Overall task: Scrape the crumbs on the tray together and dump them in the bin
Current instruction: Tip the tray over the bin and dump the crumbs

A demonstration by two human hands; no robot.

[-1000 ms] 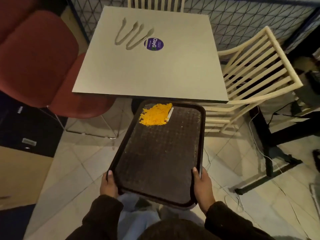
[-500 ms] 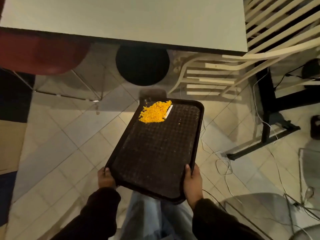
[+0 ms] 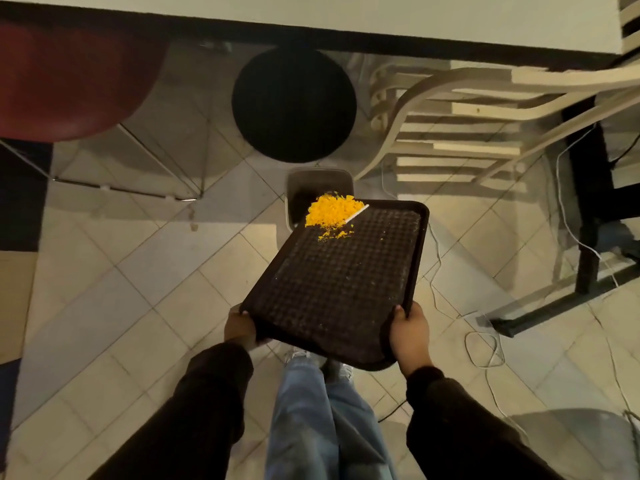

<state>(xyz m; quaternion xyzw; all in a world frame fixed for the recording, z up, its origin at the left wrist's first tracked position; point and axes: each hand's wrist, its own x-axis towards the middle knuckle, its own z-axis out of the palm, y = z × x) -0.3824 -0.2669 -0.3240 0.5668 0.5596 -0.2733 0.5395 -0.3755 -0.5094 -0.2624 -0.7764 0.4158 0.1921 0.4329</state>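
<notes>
A dark brown textured tray (image 3: 339, 289) is tilted with its far corner over a small grey bin (image 3: 317, 181) on the floor. A heap of yellow crumbs (image 3: 330, 211) sits at that far corner, spilling over the rim, with a thin white scraper (image 3: 356, 213) lying against its right side. My left hand (image 3: 239, 329) grips the tray's near left corner. My right hand (image 3: 408, 329) grips the near right corner, thumb on the rim.
The white table's edge (image 3: 311, 19) runs across the top, its round black base (image 3: 294, 103) just beyond the bin. A red chair (image 3: 62, 81) stands left, a cream slatted chair (image 3: 485, 126) right. White cables (image 3: 485, 348) trail over the tiled floor at right.
The tray has dropped lower and tipped forward over the bin. The crumb heap has slid to the far corner's rim, leaving a few crumbs trailing behind it.
</notes>
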